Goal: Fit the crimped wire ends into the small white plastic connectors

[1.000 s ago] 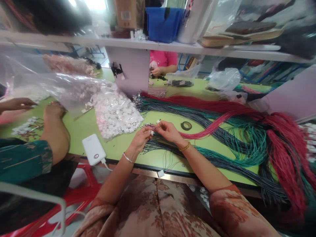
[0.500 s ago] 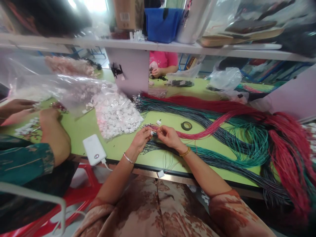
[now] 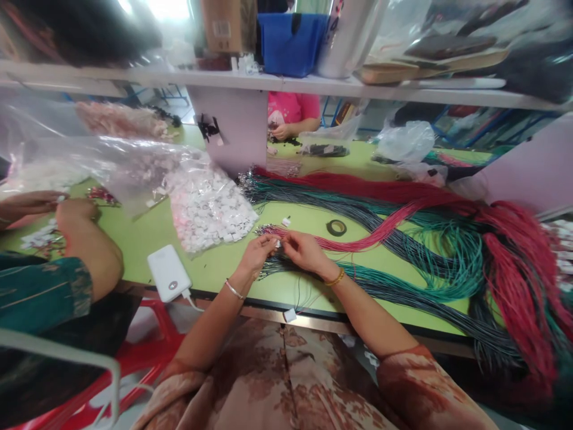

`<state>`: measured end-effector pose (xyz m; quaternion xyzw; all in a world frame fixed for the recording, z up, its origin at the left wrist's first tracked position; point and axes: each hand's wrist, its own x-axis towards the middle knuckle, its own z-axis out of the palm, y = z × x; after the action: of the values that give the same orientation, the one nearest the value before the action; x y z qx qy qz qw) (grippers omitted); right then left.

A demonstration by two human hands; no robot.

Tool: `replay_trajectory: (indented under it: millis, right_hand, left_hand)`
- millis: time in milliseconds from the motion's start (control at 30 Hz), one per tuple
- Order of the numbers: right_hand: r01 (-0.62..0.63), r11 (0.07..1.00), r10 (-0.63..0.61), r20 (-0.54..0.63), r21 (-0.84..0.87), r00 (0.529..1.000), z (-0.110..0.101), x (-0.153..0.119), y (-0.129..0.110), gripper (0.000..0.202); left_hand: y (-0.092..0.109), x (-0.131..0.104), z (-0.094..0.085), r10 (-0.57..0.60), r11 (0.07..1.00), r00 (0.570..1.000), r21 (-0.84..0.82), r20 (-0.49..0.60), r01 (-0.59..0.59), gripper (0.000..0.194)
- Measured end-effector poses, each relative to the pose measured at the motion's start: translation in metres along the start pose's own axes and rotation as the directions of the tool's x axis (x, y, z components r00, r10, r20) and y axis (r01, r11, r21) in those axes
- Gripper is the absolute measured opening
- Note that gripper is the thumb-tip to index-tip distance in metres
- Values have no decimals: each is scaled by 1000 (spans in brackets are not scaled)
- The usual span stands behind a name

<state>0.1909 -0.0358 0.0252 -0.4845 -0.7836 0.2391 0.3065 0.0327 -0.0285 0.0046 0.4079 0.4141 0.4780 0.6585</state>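
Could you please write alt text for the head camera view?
The left hand and right hand are close together over a green table, the left pinching a small white piece. Red wires, green wires and dark wires stretch rightward; a clear bag of white pieces lies left.

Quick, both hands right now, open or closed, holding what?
Left hand: closed, pinching a white connector.
Right hand: fingers closed; can't tell what's in them.
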Motion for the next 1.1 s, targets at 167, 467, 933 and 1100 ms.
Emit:
replay_trajectory:
  millis: [167,467,933,1100]
  right_hand:
    - [-63,993,60,39,96,997,-11,2,4,19]
    - [-54,994,15,352,100,936,-25,3,6,18]
    - [35,962,44,283,-270,958,4,-1,8,8]
    - [50,967,18,264,-249,964,2,-2,12,12]
  left_hand:
    - [3,-3,2,54,989,998,137,-25,-50,32]
    - [33,-37,17,-190,896,556,374,809,-239,27]
    - [38,-6,-69,376,115,918,989,-126,89,14]
    - [27,-3,-69,334,-10,941,998,-53,60,20]
